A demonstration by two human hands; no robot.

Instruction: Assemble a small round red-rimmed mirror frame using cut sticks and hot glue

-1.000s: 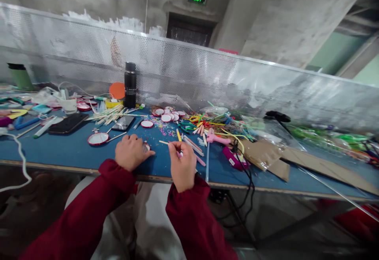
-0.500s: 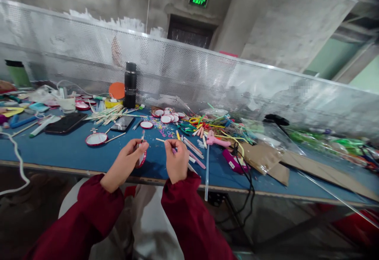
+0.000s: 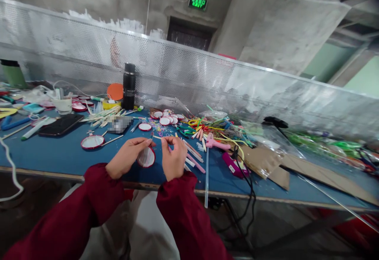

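1. Two hands close tog. over the worktop (image 3: 71, 155), not clasped: L hand (image 3: 128, 155) and R hand (image 3: 173, 157), fingertips near each other.
2. L hand: thumb + fingers pinch the upper edge of a red-rimmed disc (image 3: 147, 158), pale face showing, approx. upright below the fingertips. Whether its low edge rests on the worktop, can't tell.
3. R hand: thumb + fingers pinch a thin pale stick (image 3: 157, 137), free end pointing at L fingertips, by the disc's top. Contact unclear, too small to see.
4. Step in hand, prob.: lining up stick end w/ disc's upper edge. Next move likely calls for steady L grip + fine, light R fingertip control.
5. R of R hand: pastel rods (image 3: 194, 151), then pink tool (image 3: 218, 143) + translucent rod (image 3: 206, 177) jutting past front edge; purple device (image 3: 233, 165) w/ black cable (image 3: 252, 197) further R.
6. L of L hand: 2nd disc (image 3: 92, 142) lying flat; dark phone (image 3: 61, 125) further L.
7. Back: disc pile (image 3: 165, 121), stick bundle (image 3: 103, 116), black bottle (image 3: 128, 88) upright nr perforated screen (image 3: 177, 70).
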